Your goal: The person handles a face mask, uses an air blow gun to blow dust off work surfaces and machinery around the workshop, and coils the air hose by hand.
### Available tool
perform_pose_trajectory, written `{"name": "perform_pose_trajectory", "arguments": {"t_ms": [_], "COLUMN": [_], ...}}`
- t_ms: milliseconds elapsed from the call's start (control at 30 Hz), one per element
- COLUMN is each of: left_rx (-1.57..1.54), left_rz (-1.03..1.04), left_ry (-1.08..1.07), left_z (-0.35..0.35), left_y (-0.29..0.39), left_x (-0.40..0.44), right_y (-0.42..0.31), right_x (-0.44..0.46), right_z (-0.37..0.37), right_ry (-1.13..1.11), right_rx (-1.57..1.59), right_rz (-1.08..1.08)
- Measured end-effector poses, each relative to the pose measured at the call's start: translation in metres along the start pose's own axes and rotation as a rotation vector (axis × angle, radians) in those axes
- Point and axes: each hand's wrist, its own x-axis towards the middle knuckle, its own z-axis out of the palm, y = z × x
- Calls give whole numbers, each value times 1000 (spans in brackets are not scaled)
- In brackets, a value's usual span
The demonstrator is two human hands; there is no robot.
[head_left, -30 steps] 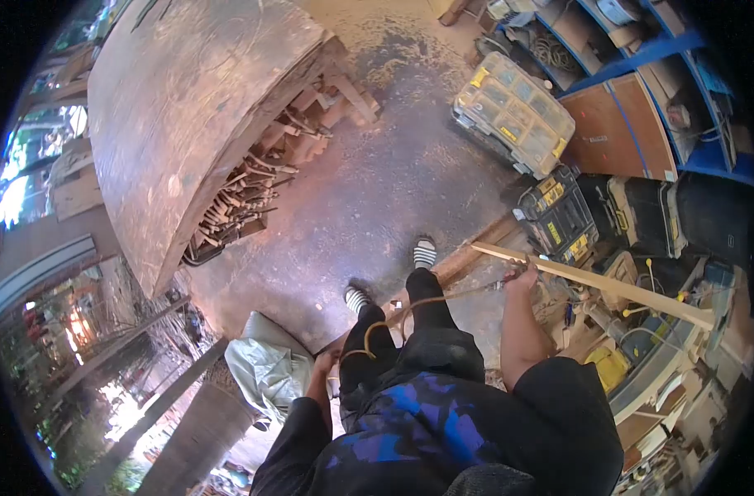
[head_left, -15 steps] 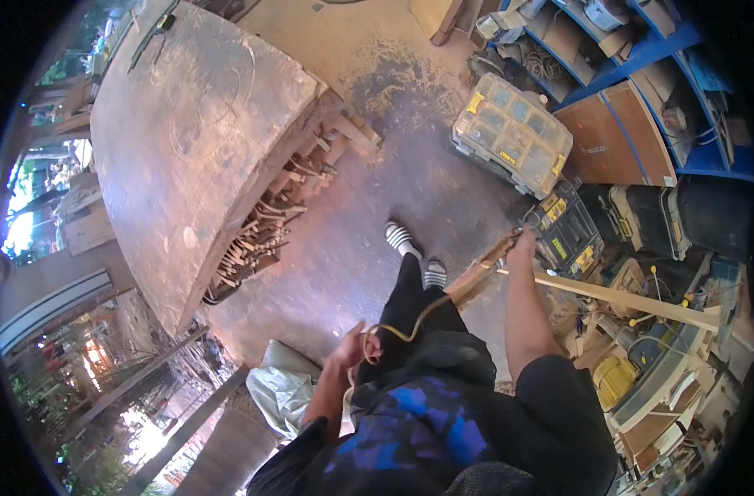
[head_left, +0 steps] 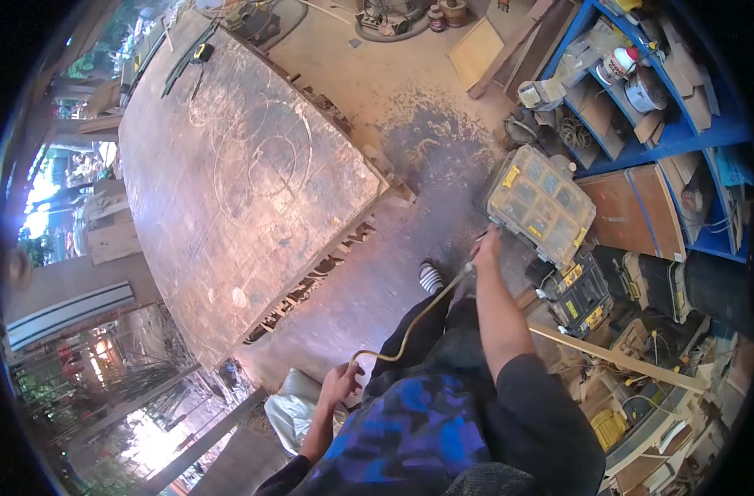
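Observation:
A yellowish hose runs in a curve between my two hands, in front of my legs. My left hand is closed round its lower left end, beside the big worktable. Farther forward, my right hand grips a small dark tool at the hose's other end; the tool is too small to make out clearly. That hand is just below the clear-lidded organizer case.
A black and yellow toolbox and a long wooden strip lie on the right. Blue shelves stand at the upper right. A tape measure rests on the table. A pale sack is at the lower left.
I have stepped forward, and the worktable and shelves show more fully. My right hand has moved up toward the organizer case. My left hand has risen from my thigh with the hose, which is stretched straighter.

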Motion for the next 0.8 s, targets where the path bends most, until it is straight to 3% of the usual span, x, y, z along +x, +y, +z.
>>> {"name": "perform_pose_trajectory", "arguments": {"t_ms": [33,100,167,300,367,567,800], "left_rx": [7,66,11,193,138,131,-9], "left_rz": [22,59,99,174,125,-45,-30], "left_ry": [21,34,25,75,67,141,248], "left_z": [3,2,12,48,59,75,100], "left_y": [8,32,40,122,150,211,234], "left_x": [-3,1,14,30,47,64,96], "right_y": [-37,-53,-129,-189,-210,-220,-272], "right_x": [-6,100,17,21,40,83,128], "right_z": [10,4,25,40,57,112,138], "right_ry": [151,402,565,622,614,682,507], "right_rx": [-62,-148,-245,-418,-565,-635,-379], "right_rz": [-24,-242,-438,-605,-667,-577,-289]}}
